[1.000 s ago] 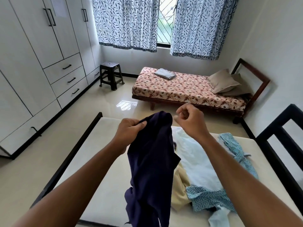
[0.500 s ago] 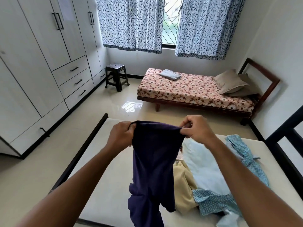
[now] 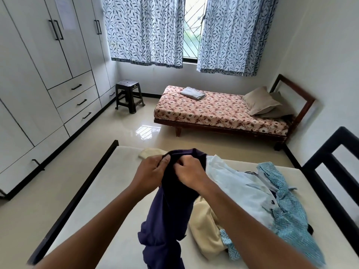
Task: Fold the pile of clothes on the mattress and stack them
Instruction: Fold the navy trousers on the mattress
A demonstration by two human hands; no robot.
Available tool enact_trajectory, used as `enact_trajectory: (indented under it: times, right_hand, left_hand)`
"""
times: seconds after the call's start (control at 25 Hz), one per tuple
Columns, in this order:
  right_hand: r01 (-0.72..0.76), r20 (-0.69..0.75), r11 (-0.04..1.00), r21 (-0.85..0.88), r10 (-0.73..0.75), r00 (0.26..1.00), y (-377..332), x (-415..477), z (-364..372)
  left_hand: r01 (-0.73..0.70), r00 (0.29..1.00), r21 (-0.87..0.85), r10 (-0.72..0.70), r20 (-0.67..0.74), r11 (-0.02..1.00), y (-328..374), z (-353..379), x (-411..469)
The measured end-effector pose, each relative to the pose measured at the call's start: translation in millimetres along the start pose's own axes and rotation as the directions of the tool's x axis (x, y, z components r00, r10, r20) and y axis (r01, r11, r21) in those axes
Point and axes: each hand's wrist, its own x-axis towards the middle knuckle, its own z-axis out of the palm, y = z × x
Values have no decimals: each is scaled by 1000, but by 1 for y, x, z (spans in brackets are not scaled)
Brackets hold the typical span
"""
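Garment in left hand, right hand

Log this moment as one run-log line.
left hand: grips navy garment top edge | right hand: grips same edge, beside left | garment: hangs over mattress, not yet folded | pile: unfolded, to its right

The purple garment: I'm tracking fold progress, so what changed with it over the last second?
Half a second ago both hands held its top edge stretched apart; now the left hand and right hand have come together, bunching that edge of the purple garment between them. Both still grip it, and it still hangs over the mattress. The pile of clothes beside it lies as before.
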Motion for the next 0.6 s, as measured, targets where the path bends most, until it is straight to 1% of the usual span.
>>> enact_trajectory:
  times: [0.08,0.12,0.16,0.2,0.28,0.36,0.4,0.48,0.52,0.56,0.6]
  right_hand:
    - [81,129,995,-55,-74,989,1,1,2]
    - [113,188,993,-36,-105,977,-3,0,1]
    - [109,250,993,-38,-96,964,-8,1,0]
    - [90,327,993,-80,-59,943,-13,2,-1]
    - [101,492,963,-251,37,870,-16,2,-7]
    - [57,585,899,-434,233,777,-18,5,-6]
    - [37,605,870,-491,310,734,-19,4,-3]
    - [-2,628,839,-544,409,662,-20,-3,15]
    - [-32,618,845,-534,416,668,-16,-5,26]
    - [-11,600,813,-582,439,669,-11,-9,35]
    - [-126,529,820,-558,469,707,-8,-14,41]
  left_hand:
    - [-18,1000,-26,18,24,1000,-1,-2,-7]
    - [-28,1000,-28,28,10,999,-1,-4,-8]
    - [-30,999,-33,30,-19,999,-1,-7,-8]
    - [-21,998,-37,19,-56,999,-3,-11,-8]
    - [14,995,-38,-17,-95,999,-9,-16,-9]
    - [37,996,-41,-40,-86,998,-14,-18,-16]
    - [33,996,-46,-36,-76,998,-14,-16,-19]
    - [0,998,-52,-3,-58,999,-8,-11,-24]
    - [-20,999,-56,17,-46,998,-5,-8,-26]
    - [-29,999,-66,27,-34,997,-4,-6,-27]
    - [-37,999,-78,35,-29,996,-3,-6,-28]
